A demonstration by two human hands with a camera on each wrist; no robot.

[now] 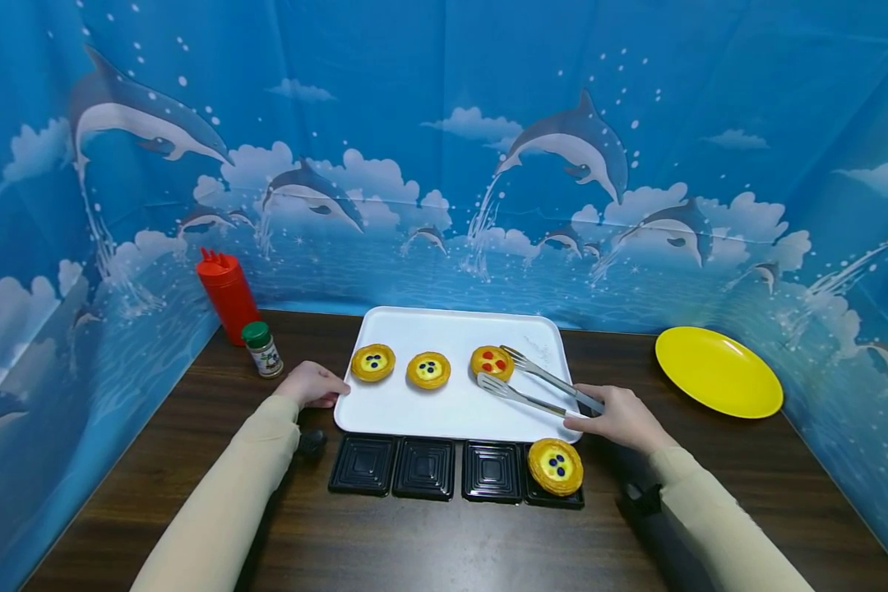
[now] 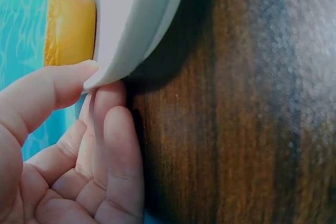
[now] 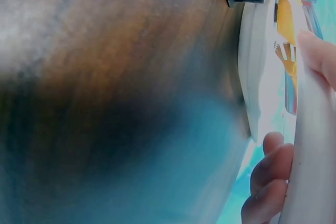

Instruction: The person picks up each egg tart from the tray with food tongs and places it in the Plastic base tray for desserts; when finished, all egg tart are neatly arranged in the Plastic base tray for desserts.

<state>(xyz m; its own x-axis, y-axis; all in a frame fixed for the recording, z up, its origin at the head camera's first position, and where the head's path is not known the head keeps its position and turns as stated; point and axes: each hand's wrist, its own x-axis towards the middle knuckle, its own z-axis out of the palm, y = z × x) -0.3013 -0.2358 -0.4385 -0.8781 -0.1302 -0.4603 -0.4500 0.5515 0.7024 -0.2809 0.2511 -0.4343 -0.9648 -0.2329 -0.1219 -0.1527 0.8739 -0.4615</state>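
Observation:
My left hand (image 1: 313, 386) pinches the left rim of the white tray (image 1: 429, 415), thumb on top and fingers underneath in the left wrist view. Toward the tray's right side, my right hand (image 1: 622, 418) holds metal tongs (image 1: 555, 381) with their arms spread. Their tips lie on either side of an egg tart with red fruit pieces (image 1: 492, 363). Two egg tarts with dark blue berries, one at the left (image 1: 373, 363) and one nearer the middle (image 1: 428, 371), sit on the tray. Another berry tart (image 1: 555, 466) rests on the rightmost small black plastic tray (image 1: 579, 498).
Three more black plastic trays (image 1: 424, 469) line the white tray's front edge. A red squeeze bottle (image 1: 228, 296) and a green-capped shaker (image 1: 263, 349) stand at the back left. A yellow plate (image 1: 719, 372) lies at the right. Behind the table hangs a dolphin-print curtain (image 1: 414, 99).

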